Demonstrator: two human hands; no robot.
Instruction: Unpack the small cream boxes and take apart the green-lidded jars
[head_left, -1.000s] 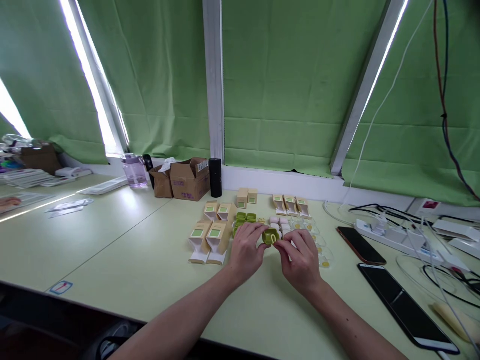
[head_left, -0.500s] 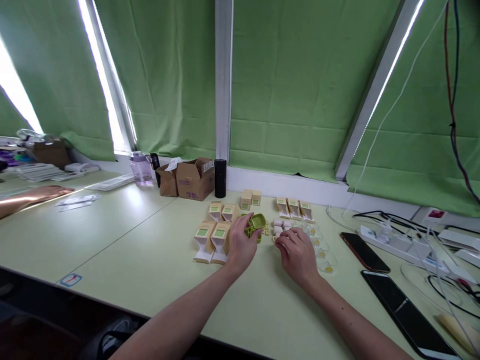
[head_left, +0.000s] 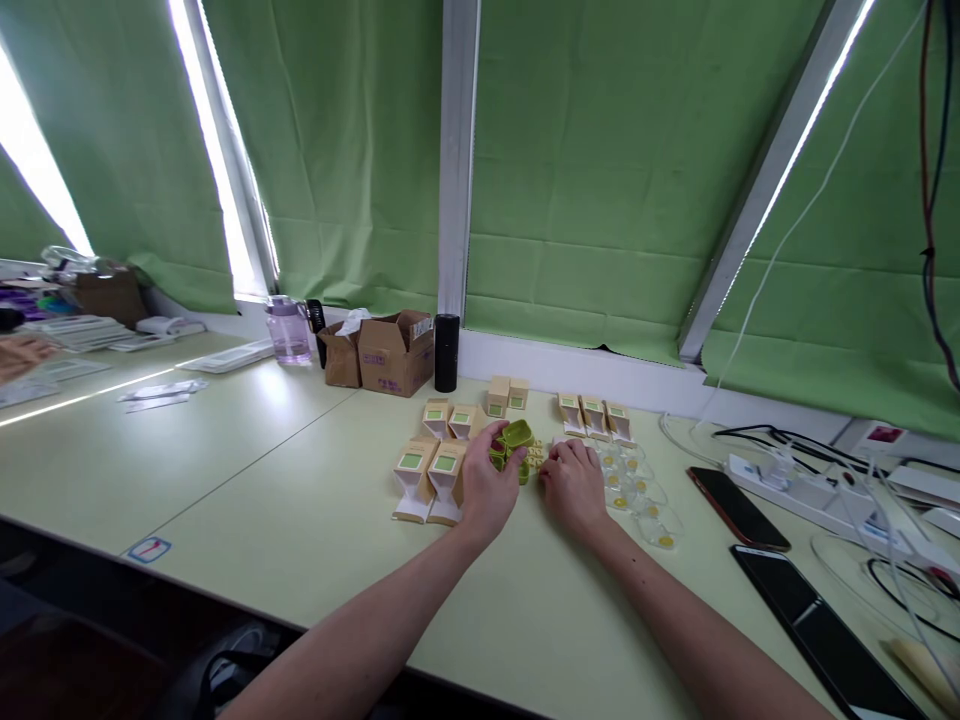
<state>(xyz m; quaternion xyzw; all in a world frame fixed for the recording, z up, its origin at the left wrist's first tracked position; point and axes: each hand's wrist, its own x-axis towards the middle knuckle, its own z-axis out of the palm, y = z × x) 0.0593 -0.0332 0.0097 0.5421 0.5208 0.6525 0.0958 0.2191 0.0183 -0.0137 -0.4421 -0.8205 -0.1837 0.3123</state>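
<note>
My left hand [head_left: 481, 490] is closed on a small green plastic case [head_left: 517, 434], holding it just above several other green cases [head_left: 501, 459] on the pale green table [head_left: 300, 500]. My right hand [head_left: 572, 487] rests to the right with fingers curled over small white and yellow pieces [head_left: 535, 455]; what it holds, if anything, is hidden. Tan cartons with green labels [head_left: 427, 475] stand left of my left hand. Clear covers with yellow dots [head_left: 637, 492] lie right of my right hand.
More tan cartons [head_left: 592, 415] line the back. Brown cardboard boxes [head_left: 394, 352], a black cylinder [head_left: 446, 367] and a purple bottle [head_left: 286, 331] stand by the window. Two phones [head_left: 739, 494] [head_left: 817, 620], a power strip [head_left: 802, 480] and cables lie right. Papers lie far left.
My left hand carried the green case from in front of me back and left over the other green cases. My right hand let go of it and moved onto the small pieces.
</note>
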